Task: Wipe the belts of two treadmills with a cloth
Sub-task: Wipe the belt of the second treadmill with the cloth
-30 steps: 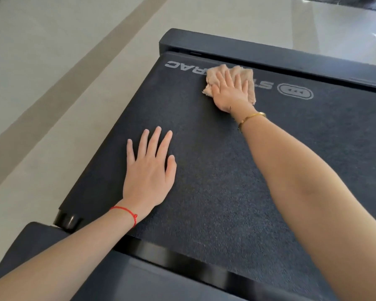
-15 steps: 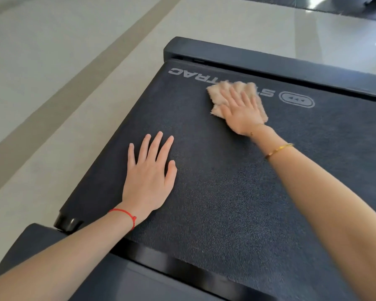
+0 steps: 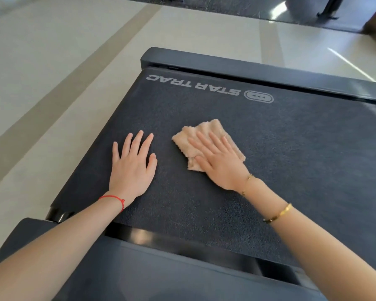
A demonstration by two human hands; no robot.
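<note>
Here the right hand (image 3: 220, 165) presses the beige cloth (image 3: 206, 135) flat on the treadmill belt (image 3: 291, 148), fingers (image 3: 204, 140) straight; the left hand (image 3: 131, 170) rests beside it, fingers released and spread.

We are seeing a beige, fluffy cloth (image 3: 206, 137) lying crumpled flat mid-belt. The belt (image 3: 291, 159) is lying dark, textured, with "STAR TRAC" printed along its far end.

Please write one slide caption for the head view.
Right hand presses a beige terry cloth on the dark textured treadmill belt; left hand rests flat.
</note>
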